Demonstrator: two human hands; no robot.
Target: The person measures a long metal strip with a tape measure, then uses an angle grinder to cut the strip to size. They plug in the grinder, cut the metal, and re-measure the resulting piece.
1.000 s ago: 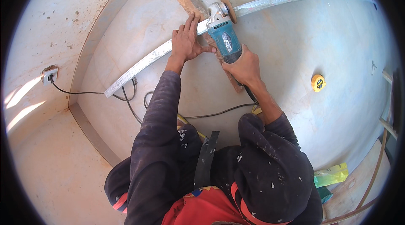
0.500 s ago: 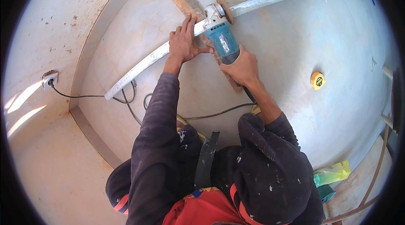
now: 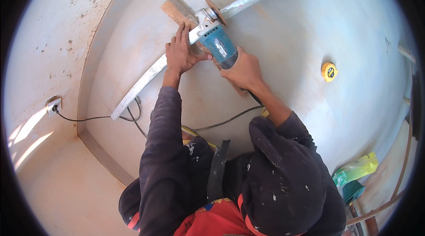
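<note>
My right hand (image 3: 244, 70) is wrapped around the black rear grip of a teal angle grinder (image 3: 218, 44). The grinder's metal head and thin brown disc (image 3: 215, 10) sit over a long silvery metal bar (image 3: 144, 83), which runs from lower left to upper right. Whether the disc touches the bar, I cannot tell. To the left of the grinder head, my left hand (image 3: 180, 54) holds the bar down, fingers over it and thumb stretched toward the tool. A wooden plank (image 3: 176, 11) lies crosswise under the bar and partly beneath the grinder.
The grinder's black cord (image 3: 88, 120) trails across the floor to a wall socket (image 3: 53, 106) at the left. A yellow tape measure (image 3: 329, 72) lies to the right. Near the lower right are a green and yellow plastic bag (image 3: 357, 168) and a dark green object (image 3: 353, 191).
The whole view has shifted slightly, so the hands, grinder and bar appear farther left. Both hands keep their holds, and the grinder stays at the same spot on the bar.
</note>
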